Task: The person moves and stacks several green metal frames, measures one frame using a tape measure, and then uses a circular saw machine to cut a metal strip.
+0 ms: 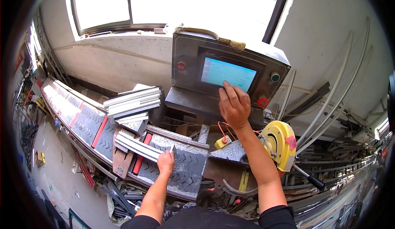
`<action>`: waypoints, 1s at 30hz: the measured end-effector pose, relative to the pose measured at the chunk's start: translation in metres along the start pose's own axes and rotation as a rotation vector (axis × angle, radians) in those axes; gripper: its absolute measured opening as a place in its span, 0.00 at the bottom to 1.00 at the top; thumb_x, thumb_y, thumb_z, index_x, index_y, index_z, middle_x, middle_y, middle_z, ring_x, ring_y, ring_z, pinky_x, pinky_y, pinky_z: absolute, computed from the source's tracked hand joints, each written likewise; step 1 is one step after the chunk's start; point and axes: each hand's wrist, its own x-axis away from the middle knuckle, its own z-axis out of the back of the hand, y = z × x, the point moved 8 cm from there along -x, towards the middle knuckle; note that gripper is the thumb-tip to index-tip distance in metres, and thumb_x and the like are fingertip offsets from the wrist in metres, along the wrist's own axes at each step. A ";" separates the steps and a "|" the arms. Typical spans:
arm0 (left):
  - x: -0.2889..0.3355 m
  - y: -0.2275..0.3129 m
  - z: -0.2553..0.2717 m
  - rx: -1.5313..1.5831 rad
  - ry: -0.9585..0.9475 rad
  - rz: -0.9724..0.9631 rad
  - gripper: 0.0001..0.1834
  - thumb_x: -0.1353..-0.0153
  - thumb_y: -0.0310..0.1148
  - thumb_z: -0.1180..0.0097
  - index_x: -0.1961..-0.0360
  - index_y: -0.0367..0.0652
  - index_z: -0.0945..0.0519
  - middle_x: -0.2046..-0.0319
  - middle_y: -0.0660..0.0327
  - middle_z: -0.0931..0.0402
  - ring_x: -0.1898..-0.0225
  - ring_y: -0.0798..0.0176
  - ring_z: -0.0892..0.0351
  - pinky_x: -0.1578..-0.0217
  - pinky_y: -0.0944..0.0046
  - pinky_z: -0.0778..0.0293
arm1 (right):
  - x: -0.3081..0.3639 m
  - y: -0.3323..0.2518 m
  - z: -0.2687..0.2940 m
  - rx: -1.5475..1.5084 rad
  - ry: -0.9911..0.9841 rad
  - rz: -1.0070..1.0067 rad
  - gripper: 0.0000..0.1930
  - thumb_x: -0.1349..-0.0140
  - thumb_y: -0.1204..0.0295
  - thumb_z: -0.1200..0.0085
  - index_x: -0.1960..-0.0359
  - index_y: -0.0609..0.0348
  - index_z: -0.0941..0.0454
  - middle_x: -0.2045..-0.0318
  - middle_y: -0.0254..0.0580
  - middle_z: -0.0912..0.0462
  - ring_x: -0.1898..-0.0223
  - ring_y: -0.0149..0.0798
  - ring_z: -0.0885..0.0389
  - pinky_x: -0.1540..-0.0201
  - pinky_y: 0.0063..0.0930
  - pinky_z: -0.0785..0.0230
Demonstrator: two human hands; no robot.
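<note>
My left hand [166, 162] is closed around the near end of a pale metal profile [138, 146], which lies lengthwise along the roller bed. At the control box [189, 70], my right hand [235, 105] reaches up with its fingers stretched out and holds nothing. One fingertip meets the lower part of the lit blue touchscreen [228, 73]. A red button [262, 101] and a green button [275, 76] sit to the right of the screen, and another red knob [181, 65] to its left.
A yellow-guarded cutting saw [277, 144] with a black handle [314, 181] stands close to my right forearm. Stacked profiles [133, 101] rest behind the roller bed [88, 124]. Long strips lean on the right wall, and offcuts [123, 198] lie below the bed.
</note>
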 end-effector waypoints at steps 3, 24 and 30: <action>0.001 0.003 0.001 -0.012 0.029 -0.014 0.17 0.34 0.45 0.49 0.71 0.42 0.26 0.75 0.50 0.22 0.70 0.43 0.22 0.69 0.44 0.26 | 0.001 0.002 -0.007 0.011 -0.088 -0.030 0.12 0.41 0.71 0.42 0.55 0.52 0.21 0.44 0.35 0.21 0.50 0.37 0.22 0.48 0.33 0.32; -0.001 -0.001 -0.002 0.010 -0.029 0.014 0.18 0.33 0.46 0.49 0.70 0.41 0.25 0.73 0.48 0.21 0.68 0.42 0.21 0.66 0.43 0.25 | 0.015 0.028 0.011 -0.017 -0.213 -0.042 0.08 0.42 0.69 0.42 0.62 0.51 0.25 0.49 0.33 0.17 0.43 0.40 0.26 0.33 0.48 0.46; -0.001 0.000 -0.003 -0.007 -0.014 -0.001 0.18 0.33 0.46 0.50 0.70 0.41 0.25 0.73 0.49 0.21 0.69 0.42 0.21 0.67 0.44 0.25 | 0.010 0.022 0.013 0.035 -0.177 0.013 0.05 0.42 0.73 0.43 0.64 0.53 0.23 0.52 0.32 0.16 0.45 0.37 0.25 0.37 0.39 0.40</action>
